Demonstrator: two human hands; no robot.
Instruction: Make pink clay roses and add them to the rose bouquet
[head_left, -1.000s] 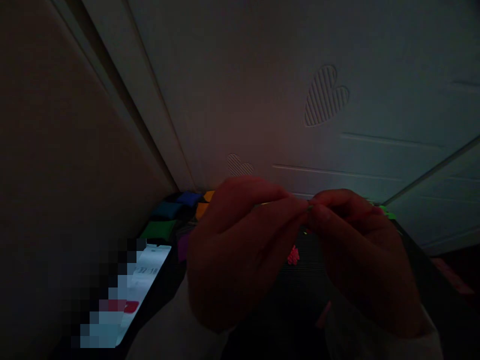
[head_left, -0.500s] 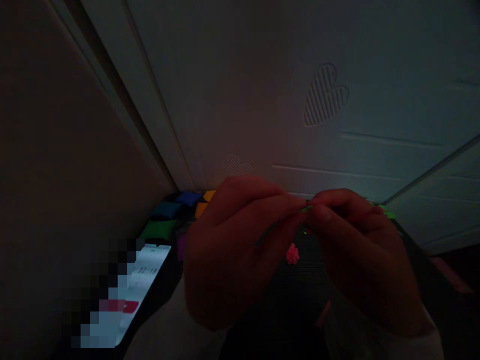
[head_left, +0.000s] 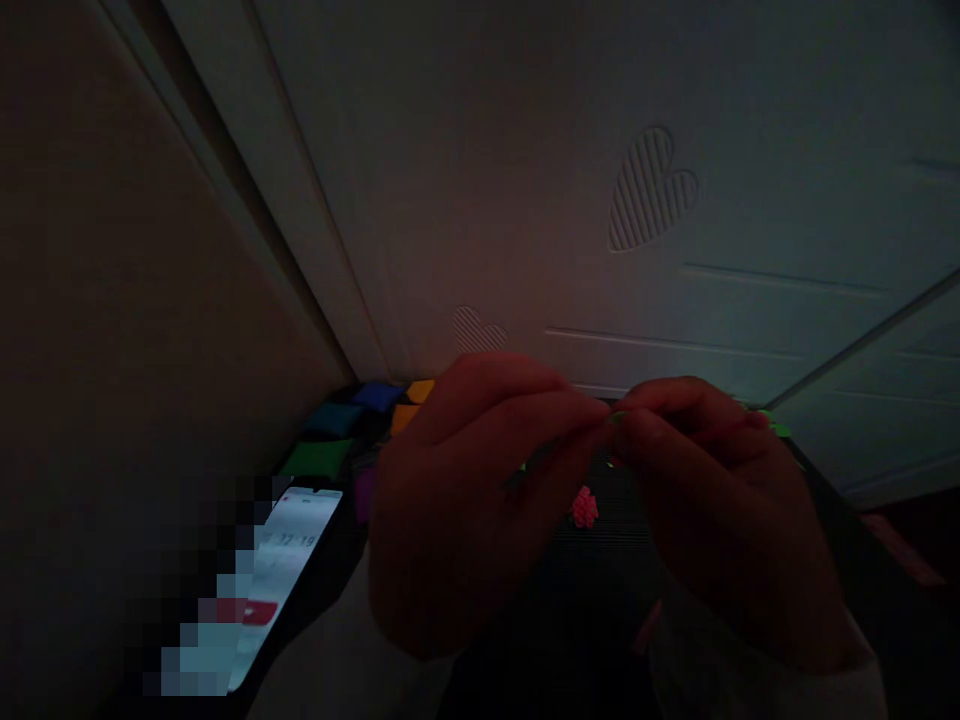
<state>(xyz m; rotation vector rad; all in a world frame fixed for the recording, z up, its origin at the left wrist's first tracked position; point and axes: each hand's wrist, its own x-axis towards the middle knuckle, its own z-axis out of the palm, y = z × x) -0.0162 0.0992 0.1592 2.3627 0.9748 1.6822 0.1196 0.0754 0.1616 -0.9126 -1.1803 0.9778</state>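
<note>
Hardly shifted since the earlier frame, save for a sliver less green between the fingertips. Pinched narrowly in the right hand (head_left: 727,510), a small green piece (head_left: 618,418). Up against it, the tips of the left hand (head_left: 480,500), drawn together, contents impossible to tell. Likeliest trouble: slipping or crushing, from so tiny a hold in dim light. Below, on the dark tabletop (head_left: 555,620), a pink knobbly cluster (head_left: 585,508), exposed to a lowered hand. Farther left, a lit phone (head_left: 289,570), open to a nudge from the left sleeve (head_left: 330,640).
</note>
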